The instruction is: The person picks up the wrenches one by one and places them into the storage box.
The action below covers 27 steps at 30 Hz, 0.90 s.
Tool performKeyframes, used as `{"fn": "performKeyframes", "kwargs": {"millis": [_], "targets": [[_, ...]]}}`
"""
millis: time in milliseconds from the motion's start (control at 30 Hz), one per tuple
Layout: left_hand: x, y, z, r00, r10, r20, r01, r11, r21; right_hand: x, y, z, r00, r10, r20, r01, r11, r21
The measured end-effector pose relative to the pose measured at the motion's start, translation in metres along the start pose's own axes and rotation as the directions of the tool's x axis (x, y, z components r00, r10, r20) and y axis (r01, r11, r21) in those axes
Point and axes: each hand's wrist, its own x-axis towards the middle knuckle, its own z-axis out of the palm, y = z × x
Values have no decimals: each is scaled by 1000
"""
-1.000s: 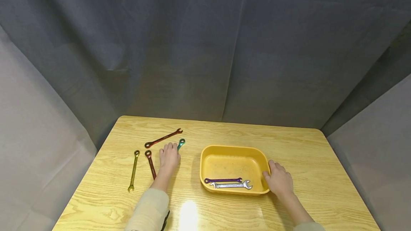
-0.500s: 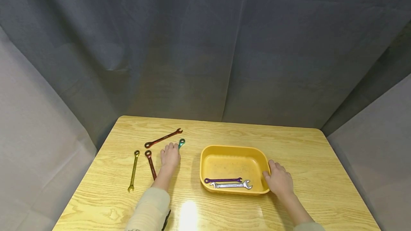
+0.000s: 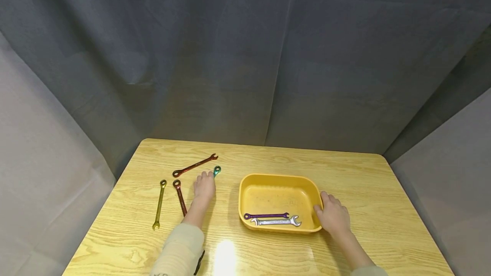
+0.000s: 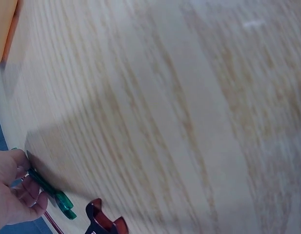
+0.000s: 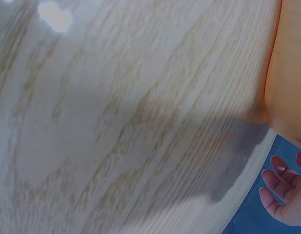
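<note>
My left hand [image 3: 204, 186] pinches a green combination wrench [image 4: 44, 184] between thumb and fingers. In the head view only the ring end of that wrench shows beyond the fingertips; in the left wrist view its open end points away from the hand. My right hand [image 3: 334, 213] grips the right wall of a yellow plastic tub [image 3: 276, 175], thumb over the rim and fingers along the outside. Inside the tub, at its near side, lie a purple wrench [image 3: 267, 215] and a silver open-end wrench [image 3: 275, 221].
Left of my left hand lie a gold wrench [image 3: 159, 205] and a dark red wrench [image 3: 180, 197], partly hidden by the forearm. Another red wrench [image 3: 194, 165] lies slantwise behind. The wooden table [image 3: 368, 191] ends at a grey curtain [image 3: 326, 110].
My left hand has shifted very slightly to the right, with the green wrench's ring end staying nearly in place. The right hand and the tub have not moved.
</note>
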Motion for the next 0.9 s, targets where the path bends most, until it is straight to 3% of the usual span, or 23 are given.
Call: {"fn": "performKeyframes", "kwargs": {"millis": [900], "targets": [[0,2,3,999,-32,1,32,999,-39,0,-1,0,1000,-5,-29,5,1000,11]]}}
